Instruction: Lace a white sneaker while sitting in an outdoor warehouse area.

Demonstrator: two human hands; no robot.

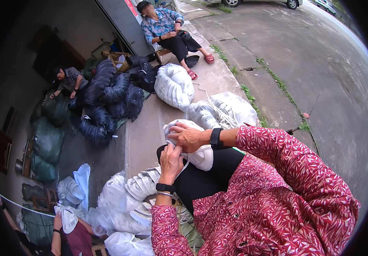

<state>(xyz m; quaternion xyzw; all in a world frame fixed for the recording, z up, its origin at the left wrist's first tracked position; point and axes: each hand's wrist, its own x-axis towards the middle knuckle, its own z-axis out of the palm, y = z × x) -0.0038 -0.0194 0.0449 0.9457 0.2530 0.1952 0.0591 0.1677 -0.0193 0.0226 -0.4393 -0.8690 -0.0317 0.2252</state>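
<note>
A white cap (202, 158) rests over my black-trousered lap, its rounded panels bulging on both sides of my hands. My left hand (171, 163) is closed at the cap's near left edge, fingertips pinching the fabric. Just above it, my right hand (187, 137) lies across the cap with bent fingers gripping it, its thumb side close to the left fingertips. A thin white strip hangs from the cap beside my left hand. What sits between the fingertips is too small to make out. Nested white caps (143, 184) lie in plastic left of my left forearm.
Clear bags of white goods (235, 106) and a wrapped white stack (174, 86) stand ahead. Dark nested stacks (107, 91) pile up left, near green sacks (47, 145). A seated person (162, 27) handles something black; another person (69, 81) sits left; a hand (58, 222) holds a white cap.
</note>
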